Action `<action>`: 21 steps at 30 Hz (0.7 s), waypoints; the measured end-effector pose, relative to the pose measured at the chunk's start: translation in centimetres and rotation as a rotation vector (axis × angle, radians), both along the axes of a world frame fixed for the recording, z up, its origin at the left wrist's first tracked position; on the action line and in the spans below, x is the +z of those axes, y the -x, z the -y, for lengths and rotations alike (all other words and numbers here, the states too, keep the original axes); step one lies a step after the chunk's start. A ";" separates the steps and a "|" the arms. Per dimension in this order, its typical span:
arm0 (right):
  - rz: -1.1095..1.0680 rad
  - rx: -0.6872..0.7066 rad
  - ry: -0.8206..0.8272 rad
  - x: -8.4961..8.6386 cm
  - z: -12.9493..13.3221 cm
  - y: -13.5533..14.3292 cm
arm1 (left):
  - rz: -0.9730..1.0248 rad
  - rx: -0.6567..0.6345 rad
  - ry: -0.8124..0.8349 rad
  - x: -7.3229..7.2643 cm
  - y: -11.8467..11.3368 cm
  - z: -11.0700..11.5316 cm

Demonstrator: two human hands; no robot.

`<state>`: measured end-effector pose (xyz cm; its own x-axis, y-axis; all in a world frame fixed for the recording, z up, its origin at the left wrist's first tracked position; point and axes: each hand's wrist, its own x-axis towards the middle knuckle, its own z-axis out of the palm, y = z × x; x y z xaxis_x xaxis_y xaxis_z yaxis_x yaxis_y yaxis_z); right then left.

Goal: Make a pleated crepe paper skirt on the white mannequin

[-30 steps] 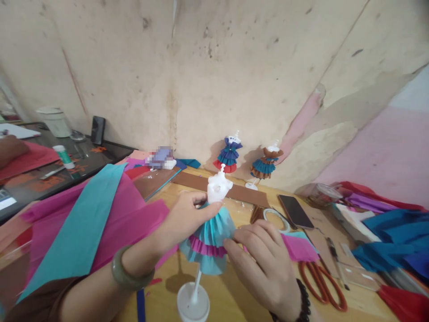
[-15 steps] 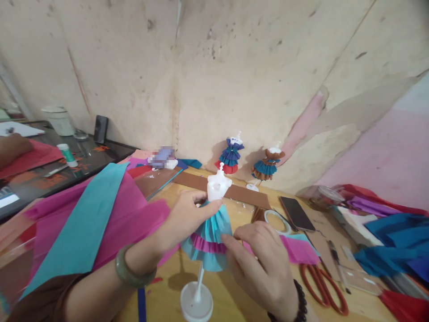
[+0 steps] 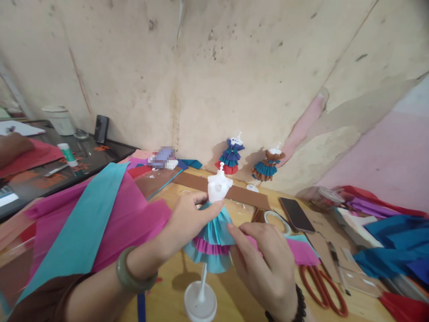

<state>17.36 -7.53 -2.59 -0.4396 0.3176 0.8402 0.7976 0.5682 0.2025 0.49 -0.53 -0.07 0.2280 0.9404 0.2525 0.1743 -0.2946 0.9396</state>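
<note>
White miniature dress form point(image 3: 218, 187) standing on the wooden tabletop point(image 3: 241, 297), between the hands; left hand point(image 3: 192, 214) wrapped closely round its waist; right hand point(image 3: 264, 259) bent at the edge of the turquoise-and-magenta ruffled skirt point(image 3: 214, 247), fingertips nearly together, though I cannot tell whether they pinch it; a steady waist and light fingertips should best spare the pleats.

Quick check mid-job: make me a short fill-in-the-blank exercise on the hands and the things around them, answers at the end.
1. The left hand grips the white mannequin at its ____.
2. The skirt has a ____ tier between two turquoise ones.
3. In this view, the orange-handled scissors lie to the ____ of the right hand.
4. The bracelet on the right wrist is coloured ____.

Missing words: waist; pink; right; black.
</note>
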 end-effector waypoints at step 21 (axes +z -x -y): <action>-0.253 0.199 0.095 0.6 0.9 0.5 | 0.038 -0.012 -0.011 -0.1 0.1 -0.1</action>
